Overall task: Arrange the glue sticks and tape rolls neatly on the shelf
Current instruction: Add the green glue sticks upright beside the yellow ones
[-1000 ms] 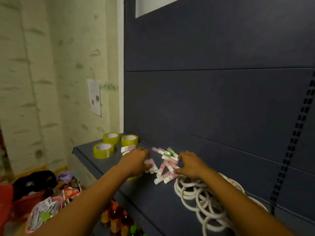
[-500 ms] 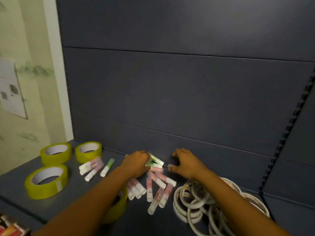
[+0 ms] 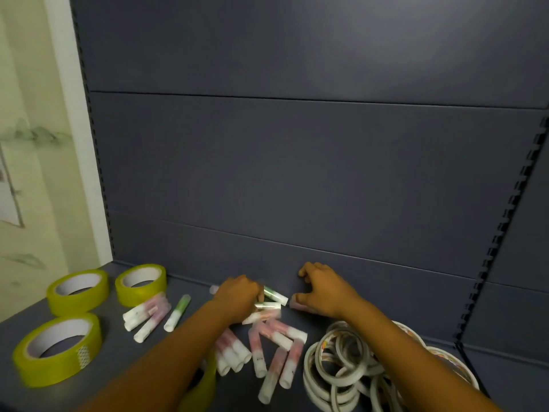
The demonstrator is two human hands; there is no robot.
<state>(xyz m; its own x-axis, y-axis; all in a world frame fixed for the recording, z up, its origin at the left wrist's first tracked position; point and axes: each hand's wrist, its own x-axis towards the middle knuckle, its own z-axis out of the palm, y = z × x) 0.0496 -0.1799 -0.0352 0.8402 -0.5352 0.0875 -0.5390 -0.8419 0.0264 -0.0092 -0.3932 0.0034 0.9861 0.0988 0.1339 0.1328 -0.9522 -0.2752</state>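
Roughly, the sorting looks only begun. On the shelf point(image 3: 416, 316), three yellow tape rolls point(image 3: 77, 291) stand flat at lower left of the frame, apart but not lined up, and a small group of glue sticks point(image 3: 147, 318) lies beside them. The main heap of glue sticks point(image 3: 269, 349) at lower centre lies criss-crossed, and the pile of white tape rolls point(image 3: 341, 370) at lower right is tangled.

The left hand point(image 3: 237, 295) curls round a green-and-white glue stick point(image 3: 274, 295) at the back of the heap; the right hand point(image 3: 322, 288) pinches a pinkish stick point(image 3: 296, 305) just beside it (motion blur softens both).

A fourth yellow roll point(image 3: 208, 382) is mostly hidden under the left forearm. The white pile is cut off by the right arm and the bottom edge.
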